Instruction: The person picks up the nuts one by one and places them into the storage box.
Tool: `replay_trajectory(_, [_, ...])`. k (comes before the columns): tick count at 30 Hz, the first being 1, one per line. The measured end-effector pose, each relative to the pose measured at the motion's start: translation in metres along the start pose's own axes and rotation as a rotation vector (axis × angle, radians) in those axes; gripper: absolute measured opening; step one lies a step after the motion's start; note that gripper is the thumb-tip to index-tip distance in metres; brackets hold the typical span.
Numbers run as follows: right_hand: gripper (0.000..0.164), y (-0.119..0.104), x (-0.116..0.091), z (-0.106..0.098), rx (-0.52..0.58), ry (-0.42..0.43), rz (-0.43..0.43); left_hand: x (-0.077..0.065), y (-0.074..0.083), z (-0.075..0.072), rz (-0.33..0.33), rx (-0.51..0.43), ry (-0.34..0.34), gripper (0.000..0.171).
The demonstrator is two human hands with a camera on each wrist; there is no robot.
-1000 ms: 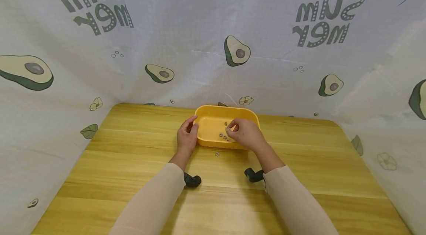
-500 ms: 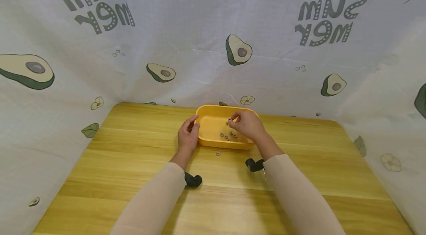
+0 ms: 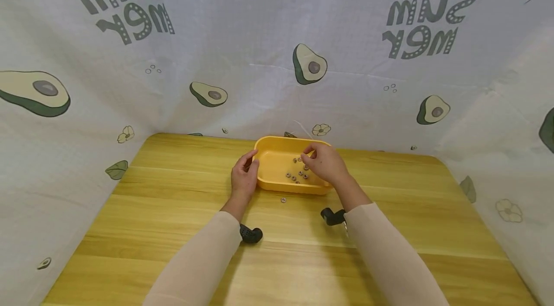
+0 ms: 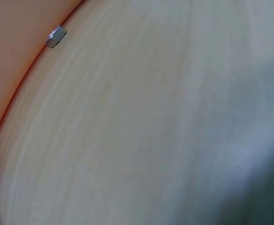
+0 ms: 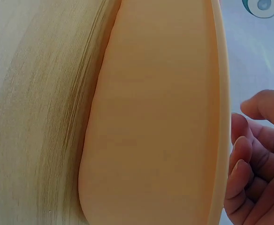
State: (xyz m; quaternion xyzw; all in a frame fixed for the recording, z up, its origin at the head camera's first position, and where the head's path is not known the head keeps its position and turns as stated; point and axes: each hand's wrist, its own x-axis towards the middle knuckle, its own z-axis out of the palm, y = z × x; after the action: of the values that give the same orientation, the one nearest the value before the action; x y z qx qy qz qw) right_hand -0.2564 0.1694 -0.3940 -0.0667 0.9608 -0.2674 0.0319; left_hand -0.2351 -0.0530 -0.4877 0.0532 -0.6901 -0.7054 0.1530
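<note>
A yellow plastic bin (image 3: 277, 187) stands toward the back of the wooden table, with several small metal nuts (image 3: 300, 172) scattered over its floor. Outside its front wall one more hex nut (image 4: 56, 37) lies on the tabletop. My left hand (image 3: 244, 177) rests against the bin's left end, its thumb and fingertips spread along the rim. Above the bin's right part, my right hand (image 3: 326, 164) has its fingers loosely bent. In the right wrist view, its thumb and forefinger (image 5: 240, 123) stand slightly apart, and no nut shows between them.
A white curtain (image 3: 259, 56) printed with avocados hangs behind and beside the wooden table (image 3: 182, 190). Black camera mounts (image 3: 251, 235) stick out at both wrists, below the sleeves.
My right hand has moved back and slightly right within the bin. The nut at its fingertips has been let go onto the bin floor, where more nuts now show. The left hand stays put.
</note>
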Motion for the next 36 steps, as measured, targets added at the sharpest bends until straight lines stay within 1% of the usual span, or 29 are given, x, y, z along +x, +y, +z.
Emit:
replay_trajectory(5, [0.024,-0.001,0.000,0.001,-0.014,0.035,0.015,0.006,0.000,0.001,-0.013,-0.003,-0.008,0.032])
replay_trajectory(11, [0.024,-0.005,-0.005,0.004,0.016,0.043,0.017,0.014,-0.002,0.000,-0.022,-0.016,-0.026,0.032])
replay_trajectory(16, [0.023,-0.015,-0.013,0.009,0.071,0.042,0.013,0.022,-0.003,-0.001,-0.026,-0.013,-0.035,0.031])
replay_trajectory(21, [0.019,-0.026,-0.020,0.015,0.101,0.053,0.002,0.030,-0.005,-0.002,-0.027,-0.013,-0.044,0.031])
replay_trajectory(29, [0.017,-0.035,-0.038,0.023,0.119,0.040,-0.035,0.030,-0.005,0.000,-0.026,0.001,-0.039,0.031])
replay_trajectory(34, [0.010,-0.038,-0.050,0.030,0.127,0.008,-0.027,0.030,-0.004,0.001,-0.031,0.002,-0.045,0.031])
replay_trajectory(36, [0.008,-0.038,-0.053,0.034,0.131,-0.017,-0.032,0.029,-0.003,0.001,-0.035,0.004,-0.045,0.031])
